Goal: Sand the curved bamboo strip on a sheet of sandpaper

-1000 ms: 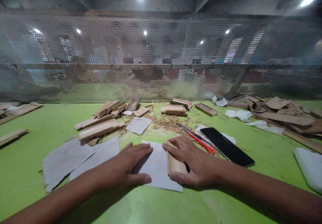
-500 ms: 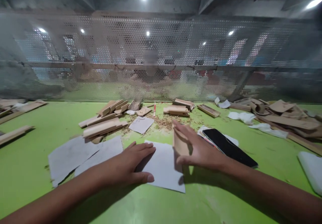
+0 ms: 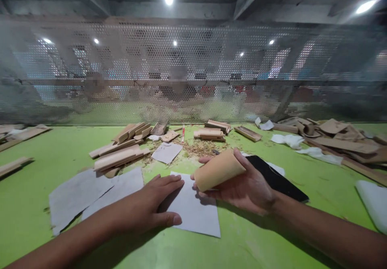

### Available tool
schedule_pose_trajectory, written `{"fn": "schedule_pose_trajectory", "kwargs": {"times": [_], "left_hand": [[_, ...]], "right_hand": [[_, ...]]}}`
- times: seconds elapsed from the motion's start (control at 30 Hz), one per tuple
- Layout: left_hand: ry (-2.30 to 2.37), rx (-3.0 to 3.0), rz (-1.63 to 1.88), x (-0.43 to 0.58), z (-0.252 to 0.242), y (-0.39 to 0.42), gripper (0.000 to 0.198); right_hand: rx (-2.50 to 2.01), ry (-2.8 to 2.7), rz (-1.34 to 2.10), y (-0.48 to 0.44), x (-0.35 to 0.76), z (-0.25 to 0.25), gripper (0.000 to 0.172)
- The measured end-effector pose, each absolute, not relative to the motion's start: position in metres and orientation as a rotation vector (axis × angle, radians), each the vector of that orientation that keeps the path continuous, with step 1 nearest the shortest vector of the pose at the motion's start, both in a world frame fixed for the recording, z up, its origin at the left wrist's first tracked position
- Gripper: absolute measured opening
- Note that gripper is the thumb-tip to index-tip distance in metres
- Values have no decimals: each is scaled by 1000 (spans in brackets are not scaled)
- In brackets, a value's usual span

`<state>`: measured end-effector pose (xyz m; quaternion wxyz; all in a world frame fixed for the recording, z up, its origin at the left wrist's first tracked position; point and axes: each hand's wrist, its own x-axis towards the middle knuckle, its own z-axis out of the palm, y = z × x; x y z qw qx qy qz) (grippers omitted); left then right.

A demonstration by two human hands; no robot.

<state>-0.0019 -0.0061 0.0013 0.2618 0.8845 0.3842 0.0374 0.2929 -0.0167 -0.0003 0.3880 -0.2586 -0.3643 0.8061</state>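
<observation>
My right hand (image 3: 244,186) is turned palm up and closed around a curved tan wooden piece (image 3: 217,169), held a little above the table with its rounded back facing me. My left hand (image 3: 151,204) lies flat with fingers stretched out on a grey sheet of sandpaper (image 3: 196,212) on the green table (image 3: 248,245). The wooden piece hovers over the far right edge of that sheet.
A black phone (image 3: 278,178) lies just right of my right hand. More grey sheets (image 3: 87,190) lie at left, stacks of wooden pieces (image 3: 121,154) and shavings (image 3: 199,148) behind, scrap wood (image 3: 341,138) at far right. A perforated metal screen (image 3: 193,71) closes the back; people sit beyond it.
My right hand lifted the wooden piece off the sandpaper and rolled it over palm up. My left hand stayed flat on the sheet.
</observation>
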Motion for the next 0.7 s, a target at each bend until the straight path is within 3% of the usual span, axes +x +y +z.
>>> {"fn": "schedule_pose_trajectory", "kwargs": {"times": [0.5,0.6,0.7], "left_hand": [[1068,2381,62,-2,2,-7,82],[1060,2385,87,-1,1,-6,81],[1094,2378,53,-1,0,-6,84]], "right_hand": [[-569,-1045,2123,-22,295,-2,93],[-682,-1340,1902,-22,299,-1,99],[-970,-1934,1386,-24,301,0,101]]}}
